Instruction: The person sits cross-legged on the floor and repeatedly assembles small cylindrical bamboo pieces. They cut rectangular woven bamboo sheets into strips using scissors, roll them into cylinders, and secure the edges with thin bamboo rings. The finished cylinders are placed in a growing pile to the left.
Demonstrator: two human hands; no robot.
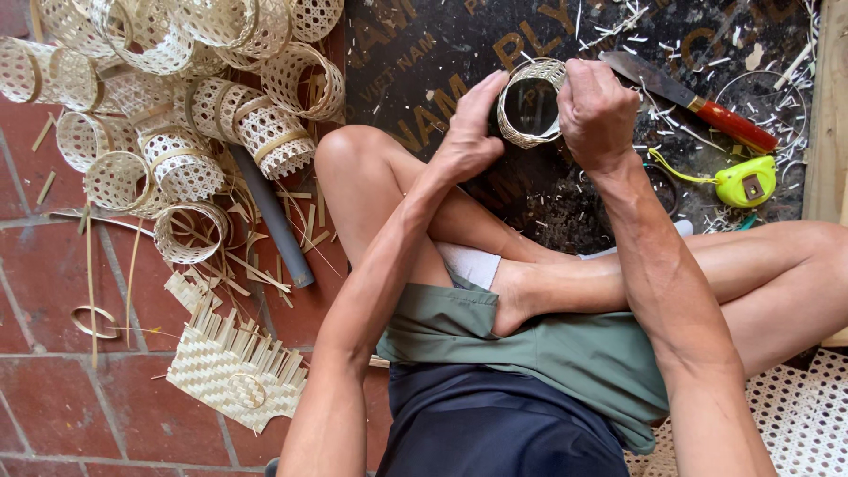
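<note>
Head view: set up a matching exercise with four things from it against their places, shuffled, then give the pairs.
Things:
1. woven ring
2. knife
3. tape measure
4. grey tube

Places:
A. on the red tiles beside the pile of woven rings
B. held between left hand and right hand
C. on the dark mat, red handle pointing right
D. right of the right forearm, yellow-green

Pairs: 1-B, 2-C, 3-D, 4-A

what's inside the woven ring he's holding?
Nothing shows inside the woven ring: it is hollow, and the dark mat shows through its opening. The left hand and right hand grip its sides, so the rim under the fingers is covered.
</note>
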